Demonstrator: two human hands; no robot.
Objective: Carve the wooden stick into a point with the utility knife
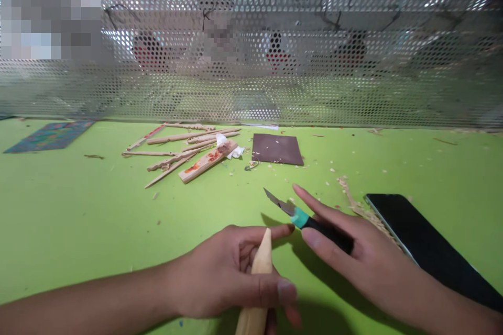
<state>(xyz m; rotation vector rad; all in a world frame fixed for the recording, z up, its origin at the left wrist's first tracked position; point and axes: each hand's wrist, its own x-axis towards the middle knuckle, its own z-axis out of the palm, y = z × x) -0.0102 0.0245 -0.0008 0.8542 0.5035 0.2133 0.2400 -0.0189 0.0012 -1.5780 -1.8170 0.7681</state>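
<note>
Nearest, a pale wooden stick [262,260] is being gripped in the left hand [220,275], its tapered tip rising beyond the thumb. The left thumb is being pressed across the shaft and the left fingers are being clamped on the wood from behind, the index finger being extended past the tip. The stick is being judged light, stiff and dry, with little tendency to slip; only the thin tip is being rated fragile. Hold is best being taken on the thick shaft, below the taper.

Just beyond the left index fingertip, a knife [300,217] is being held in the right hand [373,254]. Its black handle is being closed in between right thumb and palm, while the right index finger is being held apart from the blade; the remaining right fingers are being hidden. The knife is being judged light and rigid, to be grasped behind the teal collar.

Outside the right fingers, a phone [424,243] and wood shavings [348,192] are being supported by the green table [98,220]. Farther beyond the left fingers, a stained wooden piece [209,161] is being displayed.
</note>
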